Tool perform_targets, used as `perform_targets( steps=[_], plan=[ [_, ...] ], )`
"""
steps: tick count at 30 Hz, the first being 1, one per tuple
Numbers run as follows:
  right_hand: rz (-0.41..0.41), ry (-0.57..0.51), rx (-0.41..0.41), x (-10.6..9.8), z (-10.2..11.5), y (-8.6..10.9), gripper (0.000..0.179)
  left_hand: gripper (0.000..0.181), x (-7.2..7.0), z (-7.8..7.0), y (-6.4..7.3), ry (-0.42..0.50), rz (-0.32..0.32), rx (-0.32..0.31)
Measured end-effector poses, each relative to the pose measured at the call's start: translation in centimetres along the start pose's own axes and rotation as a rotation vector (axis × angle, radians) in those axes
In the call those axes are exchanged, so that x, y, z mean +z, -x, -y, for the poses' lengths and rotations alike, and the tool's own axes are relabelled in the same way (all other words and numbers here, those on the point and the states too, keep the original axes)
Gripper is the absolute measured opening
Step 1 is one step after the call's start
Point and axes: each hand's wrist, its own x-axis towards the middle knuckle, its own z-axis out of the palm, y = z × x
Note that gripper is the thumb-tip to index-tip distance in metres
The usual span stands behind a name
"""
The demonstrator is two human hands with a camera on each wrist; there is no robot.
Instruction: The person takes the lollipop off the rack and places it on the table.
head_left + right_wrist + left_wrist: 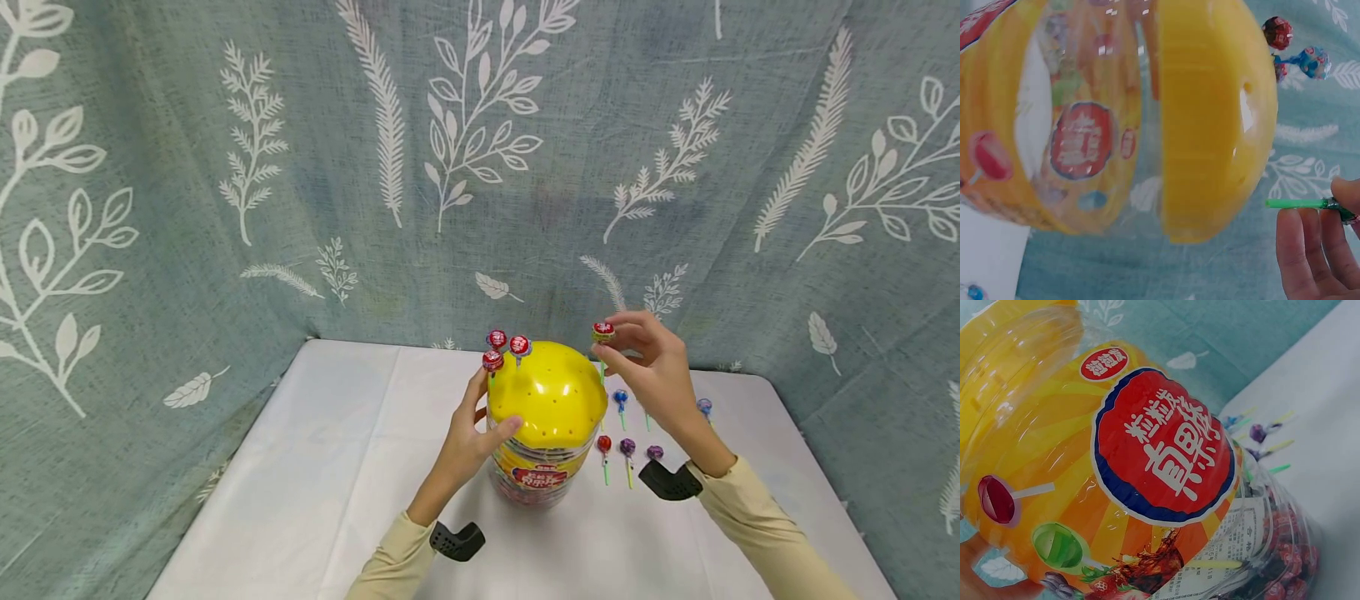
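Observation:
A clear plastic candy jar [542, 477] with a yellow domed lid [555, 396] stands on the table. Small holes dot the lid, and several lollipops [519, 347] stick up from its left side. My left hand [467, 442] holds the lid's left side, thumb on the front of the dome. To the lid's upper right, my right hand [651, 367] pinches a lollipop [602, 332] with a red and yellow wrapper. In the right wrist view its green stick [1297, 204] points toward the lid, apart from it.
Several loose lollipops [627, 450] lie in rows on the white tabletop [375, 467] right of the jar, some partly behind my right hand. A patterned grey-green curtain [480, 167] hangs at the back and sides. More wrapped candies [1288, 553] fill the jar's bottom.

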Motion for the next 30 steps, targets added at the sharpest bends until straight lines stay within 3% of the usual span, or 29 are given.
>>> perform_targets(
  steps=[13,23,30],
  plan=[
    [-0.033,0.109,0.099,-1.1,2.4,1.6,0.031,0.081,0.0,0.1,0.0,-0.006,-0.001,-0.009],
    [-0.036,0.146,0.128,-3.1,-1.7,3.4,0.036,0.081,0.1,0.1,0.1,-0.006,-0.012,0.008],
    [-0.047,0.222,0.176,-3.8,-3.0,4.8,0.037,0.081,0.1,0.1,0.1,-0.004,-0.016,0.007]
  ],
)
